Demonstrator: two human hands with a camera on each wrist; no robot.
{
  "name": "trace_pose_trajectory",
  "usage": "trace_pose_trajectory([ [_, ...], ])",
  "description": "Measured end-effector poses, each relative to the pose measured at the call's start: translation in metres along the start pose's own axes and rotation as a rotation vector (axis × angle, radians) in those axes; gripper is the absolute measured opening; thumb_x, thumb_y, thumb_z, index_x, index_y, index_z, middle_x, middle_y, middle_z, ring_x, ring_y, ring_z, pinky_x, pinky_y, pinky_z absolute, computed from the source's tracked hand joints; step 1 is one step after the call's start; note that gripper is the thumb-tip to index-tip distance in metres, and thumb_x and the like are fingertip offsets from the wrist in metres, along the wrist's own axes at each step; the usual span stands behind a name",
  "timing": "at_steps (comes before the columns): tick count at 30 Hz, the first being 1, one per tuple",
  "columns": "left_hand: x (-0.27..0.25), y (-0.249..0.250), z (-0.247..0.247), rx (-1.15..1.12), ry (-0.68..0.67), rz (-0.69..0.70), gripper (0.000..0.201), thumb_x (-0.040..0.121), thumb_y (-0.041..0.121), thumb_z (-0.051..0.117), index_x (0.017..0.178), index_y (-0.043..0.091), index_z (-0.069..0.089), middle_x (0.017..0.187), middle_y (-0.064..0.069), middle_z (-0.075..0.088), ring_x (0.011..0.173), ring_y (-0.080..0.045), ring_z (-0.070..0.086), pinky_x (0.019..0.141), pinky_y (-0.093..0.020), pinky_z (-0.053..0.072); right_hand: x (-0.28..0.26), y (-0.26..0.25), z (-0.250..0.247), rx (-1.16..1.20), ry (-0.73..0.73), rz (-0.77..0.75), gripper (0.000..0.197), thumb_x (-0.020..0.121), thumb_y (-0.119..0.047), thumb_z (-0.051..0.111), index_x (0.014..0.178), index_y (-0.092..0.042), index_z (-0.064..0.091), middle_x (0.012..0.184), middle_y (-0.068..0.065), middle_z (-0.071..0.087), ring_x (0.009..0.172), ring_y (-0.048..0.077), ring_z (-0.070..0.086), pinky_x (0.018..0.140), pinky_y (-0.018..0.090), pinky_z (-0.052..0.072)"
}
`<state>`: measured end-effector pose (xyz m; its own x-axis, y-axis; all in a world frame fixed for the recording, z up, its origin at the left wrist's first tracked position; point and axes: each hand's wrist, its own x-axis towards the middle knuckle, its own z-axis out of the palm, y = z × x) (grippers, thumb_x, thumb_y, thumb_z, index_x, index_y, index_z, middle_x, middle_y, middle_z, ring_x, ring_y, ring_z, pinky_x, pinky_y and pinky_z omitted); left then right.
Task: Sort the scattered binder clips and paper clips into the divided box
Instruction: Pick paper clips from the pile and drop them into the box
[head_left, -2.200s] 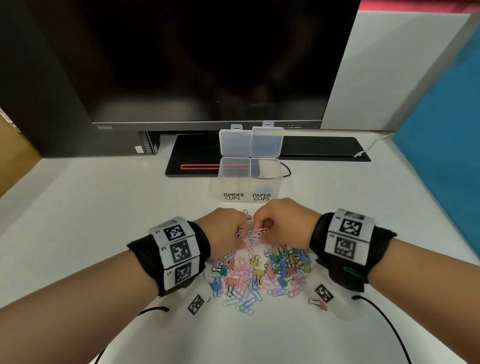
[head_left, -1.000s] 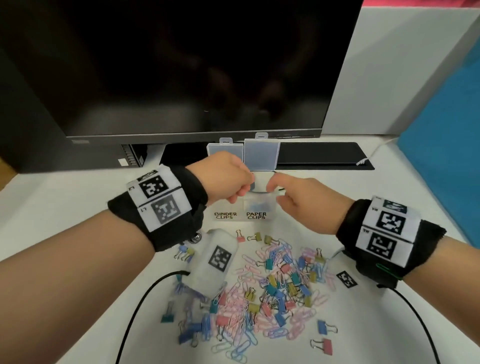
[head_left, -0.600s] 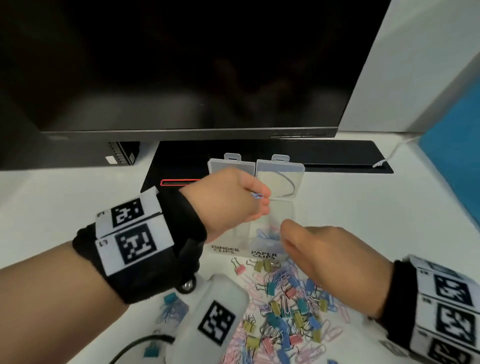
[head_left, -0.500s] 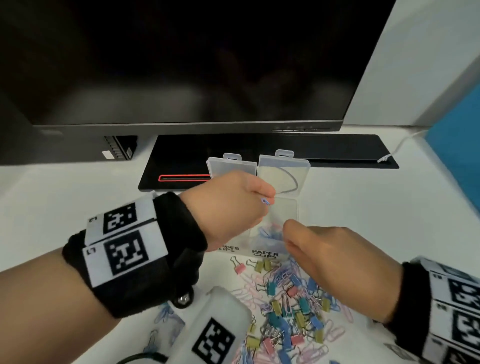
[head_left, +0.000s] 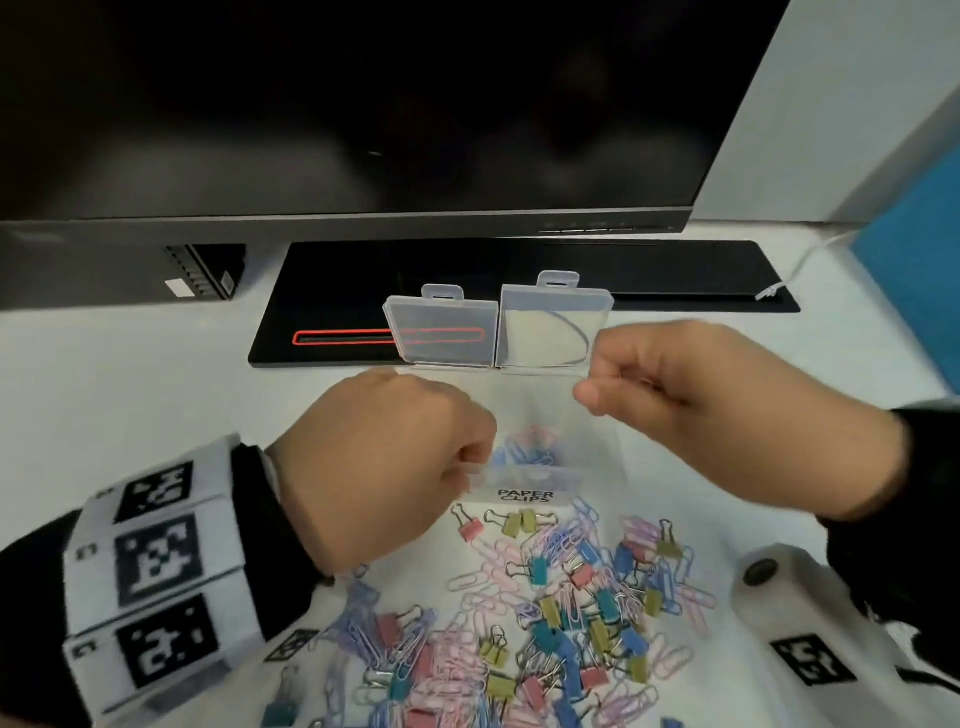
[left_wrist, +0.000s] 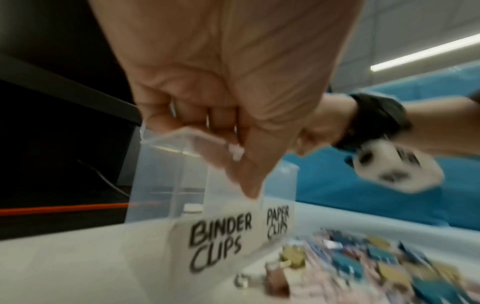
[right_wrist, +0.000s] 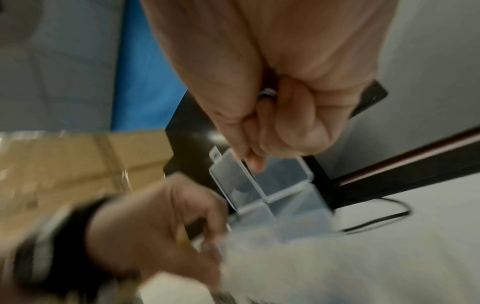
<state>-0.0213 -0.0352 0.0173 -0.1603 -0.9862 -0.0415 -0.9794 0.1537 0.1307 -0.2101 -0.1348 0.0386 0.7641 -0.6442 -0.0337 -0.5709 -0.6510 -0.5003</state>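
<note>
The clear divided box stands open, both lids tipped back. Its right compartment, labelled PAPER CLIPS, holds several blue and pink paper clips. My left hand hovers over the front of the BINDER CLIPS compartment. The fingers are curled, and thin pale wires glint between them. My right hand hangs above the box's right rim with thumb and fingers pinched together. Something small and blue is tucked inside that fist. Mixed coloured binder clips and paper clips lie scattered in front of the box.
A large dark monitor and its black base stand right behind the box. A blue partition rises at the right. A thin black cable lies beside the box, and a cardboard box shows off to the left.
My left hand drew back from over the paper-clip compartment toward the box's near left. The blue clip at its fingertips is out of sight. My right hand rose from the pile to above the box.
</note>
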Motion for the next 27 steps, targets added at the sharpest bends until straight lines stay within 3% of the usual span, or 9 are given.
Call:
trace_pose_trajectory([
  [3, -0.005, 0.001, 0.009, 0.018, 0.082, 0.051, 0.011, 0.064, 0.018, 0.063, 0.059, 0.024, 0.055, 0.057, 0.009, 0.053, 0.053, -0.017, 0.056, 0.045, -0.023, 0.04, 0.016, -0.009, -0.009, 0.152, -0.178, 0.099, 0.029, 0.084, -0.04, 0.061, 0.07, -0.015, 0.059, 0.047, -0.007, 0.05, 0.036, 0.006, 0.041, 0.04, 0.011, 0.034],
  [6, -0.011, 0.005, 0.019, 0.053, 0.118, 0.145, 0.024, 0.056, 0.013, 0.078, 0.058, 0.024, 0.057, 0.054, 0.008, 0.052, 0.049, -0.02, 0.055, 0.04, -0.025, 0.045, 0.029, -0.016, -0.01, 0.243, -0.307, 0.205, 0.023, 0.076, -0.039, 0.068, 0.075, -0.016, 0.065, 0.047, -0.003, 0.051, 0.043, 0.014, 0.042, 0.045, 0.024, 0.037],
  [10, -0.013, 0.008, 0.026, 0.105, 0.172, 0.169, 0.035, 0.048, 0.004, 0.084, 0.056, 0.021, 0.054, 0.052, 0.006, 0.049, 0.046, -0.021, 0.051, 0.036, -0.026, 0.043, 0.037, -0.021, -0.005, 0.137, -0.255, 0.245, 0.015, 0.078, -0.032, 0.073, 0.074, -0.019, 0.067, 0.051, -0.004, 0.054, 0.04, 0.011, 0.043, 0.044, 0.022, 0.039],
  [14, -0.017, 0.014, 0.029, 0.104, 0.179, 0.19, 0.044, 0.038, 0.001, 0.085, 0.052, 0.021, 0.049, 0.049, 0.006, 0.047, 0.043, -0.02, 0.05, 0.036, -0.021, 0.037, 0.036, -0.03, 0.004, -0.102, -0.169, 0.181, 0.008, 0.081, -0.028, 0.07, 0.078, -0.021, 0.069, 0.057, -0.012, 0.052, 0.042, 0.002, 0.051, 0.038, 0.005, 0.037],
  [17, -0.021, 0.015, 0.029, 0.094, 0.192, 0.206, 0.047, 0.034, 0.003, 0.087, 0.053, 0.022, 0.048, 0.05, 0.006, 0.047, 0.043, -0.019, 0.05, 0.036, -0.02, 0.034, 0.037, -0.035, 0.005, -0.068, -0.203, 0.21, 0.008, 0.084, -0.025, 0.069, 0.081, -0.018, 0.067, 0.062, -0.006, 0.066, 0.037, -0.003, 0.054, 0.037, 0.002, 0.035],
  [20, -0.022, 0.014, 0.029, 0.104, 0.205, 0.204, 0.047, 0.034, 0.001, 0.086, 0.053, 0.021, 0.047, 0.049, 0.007, 0.046, 0.042, -0.019, 0.048, 0.035, -0.019, 0.032, 0.035, -0.041, -0.001, -0.035, -0.251, 0.23, 0.005, 0.084, -0.019, 0.067, 0.089, -0.018, 0.069, 0.073, -0.004, 0.072, 0.066, 0.009, 0.068, 0.054, 0.01, 0.046],
  [23, -0.021, 0.013, 0.03, 0.114, 0.227, 0.192, 0.044, 0.039, 0.0, 0.085, 0.054, 0.021, 0.049, 0.049, 0.007, 0.046, 0.042, -0.019, 0.048, 0.033, -0.02, 0.035, 0.036, -0.045, -0.004, -0.111, -0.248, 0.198, 0.017, 0.086, -0.013, 0.062, 0.096, -0.021, 0.073, 0.071, -0.012, 0.062, 0.084, 0.013, 0.066, 0.067, 0.018, 0.049],
  [25, -0.021, 0.013, 0.03, 0.118, 0.232, 0.18, 0.042, 0.041, 0.0, 0.084, 0.054, 0.021, 0.049, 0.05, 0.007, 0.047, 0.043, -0.02, 0.049, 0.032, -0.021, 0.038, 0.036, -0.047, -0.004, -0.13, -0.284, 0.192, 0.023, 0.09, -0.009, 0.056, 0.102, -0.019, 0.073, 0.087, -0.008, 0.068, 0.095, 0.015, 0.067, 0.081, 0.022, 0.052],
  [27, -0.02, 0.012, 0.028, 0.124, 0.216, 0.184, 0.041, 0.042, 0.001, 0.084, 0.054, 0.021, 0.05, 0.05, 0.007, 0.048, 0.044, -0.02, 0.051, 0.032, -0.021, 0.038, 0.035, -0.046, -0.005, -0.084, -0.299, 0.209, 0.029, 0.09, -0.003, 0.051, 0.105, -0.016, 0.072, 0.102, -0.001, 0.071, 0.097, 0.017, 0.068, 0.086, 0.025, 0.055],
])
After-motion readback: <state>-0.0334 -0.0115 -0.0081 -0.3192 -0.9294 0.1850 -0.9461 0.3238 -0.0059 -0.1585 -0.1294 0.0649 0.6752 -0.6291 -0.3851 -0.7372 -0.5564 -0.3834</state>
